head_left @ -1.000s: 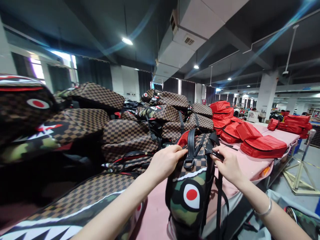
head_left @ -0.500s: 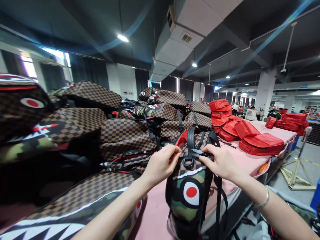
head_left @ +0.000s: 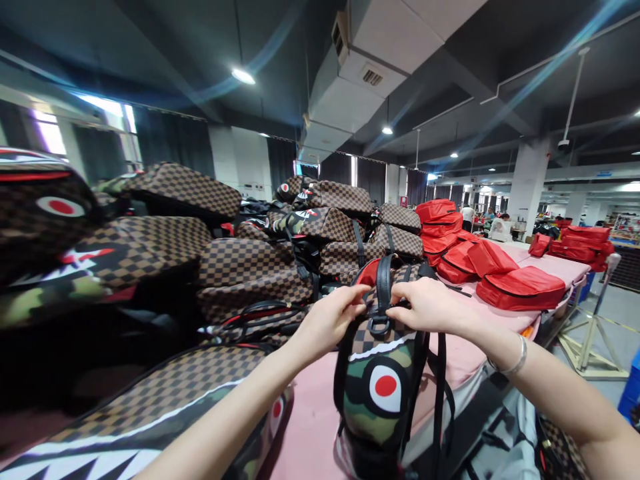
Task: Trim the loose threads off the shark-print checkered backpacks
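Observation:
A backpack with brown checks, a camouflage panel and a red-and-white eye stands upright in front of me on the pink table. Its top is unzipped at the left, where red lining shows. My left hand pinches the top edge of the bag, left of the black carry handle. On the handle's other side, my right hand has thumb and forefinger closed at the handle's base, near the black ring. What the right fingertips hold is hidden. Black straps hang down the bag's right side.
Checked backpacks are heaped to the left and behind. Another checked bag with white teeth lies at the front left. Red bags are piled along the pink table. A metal stand is on the floor at right.
My right hand has shifted left, closer to the handle. A small grey pointed piece by its fingertips is out of sight now. The handle looks more upright; my left hand stays nearly in place.

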`<state>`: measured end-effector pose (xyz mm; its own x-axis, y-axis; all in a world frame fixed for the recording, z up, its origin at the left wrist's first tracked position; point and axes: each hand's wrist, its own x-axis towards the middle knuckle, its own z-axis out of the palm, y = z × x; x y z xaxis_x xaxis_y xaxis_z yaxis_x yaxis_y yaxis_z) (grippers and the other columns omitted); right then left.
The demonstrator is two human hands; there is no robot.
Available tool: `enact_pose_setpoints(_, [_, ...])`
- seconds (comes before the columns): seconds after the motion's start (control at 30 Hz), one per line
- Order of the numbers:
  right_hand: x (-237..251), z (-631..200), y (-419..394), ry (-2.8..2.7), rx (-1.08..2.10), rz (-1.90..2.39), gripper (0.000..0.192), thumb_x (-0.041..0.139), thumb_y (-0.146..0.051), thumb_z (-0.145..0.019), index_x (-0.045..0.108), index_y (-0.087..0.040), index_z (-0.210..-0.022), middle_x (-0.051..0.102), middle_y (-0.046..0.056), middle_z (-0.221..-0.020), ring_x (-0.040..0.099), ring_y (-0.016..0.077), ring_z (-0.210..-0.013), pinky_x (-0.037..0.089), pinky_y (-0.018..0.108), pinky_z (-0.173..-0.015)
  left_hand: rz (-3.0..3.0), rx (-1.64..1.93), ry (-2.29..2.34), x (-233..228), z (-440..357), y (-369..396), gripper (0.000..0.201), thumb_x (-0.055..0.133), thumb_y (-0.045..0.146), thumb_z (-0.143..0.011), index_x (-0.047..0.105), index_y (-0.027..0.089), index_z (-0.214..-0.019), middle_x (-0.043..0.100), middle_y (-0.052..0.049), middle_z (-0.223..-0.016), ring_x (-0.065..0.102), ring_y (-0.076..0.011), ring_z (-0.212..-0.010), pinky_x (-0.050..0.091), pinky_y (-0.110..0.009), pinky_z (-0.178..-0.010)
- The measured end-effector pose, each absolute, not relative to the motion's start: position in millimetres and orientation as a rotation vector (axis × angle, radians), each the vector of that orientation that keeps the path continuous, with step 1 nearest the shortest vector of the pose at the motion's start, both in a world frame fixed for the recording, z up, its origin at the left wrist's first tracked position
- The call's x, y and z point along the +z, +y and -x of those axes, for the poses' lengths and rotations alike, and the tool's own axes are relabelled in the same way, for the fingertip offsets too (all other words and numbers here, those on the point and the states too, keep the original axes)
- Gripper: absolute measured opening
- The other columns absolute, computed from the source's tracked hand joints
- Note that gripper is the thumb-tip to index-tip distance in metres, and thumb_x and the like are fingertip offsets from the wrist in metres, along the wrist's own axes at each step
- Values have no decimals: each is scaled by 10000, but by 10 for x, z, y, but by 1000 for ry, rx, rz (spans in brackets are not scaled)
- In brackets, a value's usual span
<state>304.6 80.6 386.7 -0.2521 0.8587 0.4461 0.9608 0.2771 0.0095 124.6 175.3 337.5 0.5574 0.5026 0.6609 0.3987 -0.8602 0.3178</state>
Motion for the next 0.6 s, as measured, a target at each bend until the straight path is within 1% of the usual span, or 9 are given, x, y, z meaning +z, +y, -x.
enact_pose_setpoints(0.07, [3877,-3054,793,-2206,-395,1661,129,569,-329,-795,644,-229,-825,685,13,-785,625,191,-736,364,245,-577,-2776,1049,799,3422,-1262,1784,247,419,276,-822,606,216,-973,631,-43,-928,590,-168,-863,454,-282,-763])
enact_pose_setpoints(0.13, [3880,-3064,784,-2211,-392,1670,135,558,-333,-801,640,-228,-820,684,15,-788,622,193,-737,365,248,-577,-2857,948,886,3460,-1287,1803,180,455,264,-804,621,216,-857,626,-33,-880,585,-169,-820,447,-277,-717])
enact_pose_setpoints(0.2, [3883,-3065,775,-2214,-399,1681,141,552,-338,-805,636,-227,-823,684,18,-800,623,196,-738,365,250,-576,-2894,917,962,3472,-1313,1805,127,485,264,-789,593,203,-767,608,-24,-805,569,-165,-737,426,-269,-641])
enact_pose_setpoints(0.27, [3892,-3051,765,-2215,-410,1695,145,551,-341,-805,633,-226,-834,687,22,-808,626,201,-743,365,252,-577,-2907,931,979,3450,-1336,1791,126,472,260,-797,554,194,-728,580,-20,-768,545,-159,-695,402,-263,-605])
enact_pose_setpoints(0.37, [3906,-3007,753,-2207,-423,1709,139,564,-334,-800,636,-228,-854,691,28,-808,631,207,-757,369,252,-581,-2928,998,939,3376,-1372,1749,162,385,244,-841,517,194,-763,552,-26,-811,524,-146,-710,396,-256,-623])
enact_pose_setpoints(0.47, [3893,-2979,753,-2210,-461,1695,123,574,-323,-795,643,-227,-830,691,35,-788,635,205,-738,367,250,-572,-2954,1114,901,3307,-1418,1677,208,327,255,-866,506,196,-778,526,-27,-825,491,-130,-656,378,-250,-586])
enact_pose_setpoints(0.53, [3851,-3000,755,-2225,-491,1659,111,573,-314,-797,643,-228,-800,689,29,-759,634,199,-707,362,247,-562,-2857,1239,865,3269,-1431,1611,207,337,259,-858,507,195,-758,520,-28,-809,477,-133,-650,374,-256,-584])
enact_pose_setpoints(0.6, [3780,-3060,749,-2211,-487,1615,102,570,-301,-800,637,-226,-791,682,20,-726,628,186,-672,359,241,-557,-2510,1445,851,3204,-1400,1545,183,392,283,-834,501,195,-717,518,-26,-770,481,-144,-688,391,-266,-630])
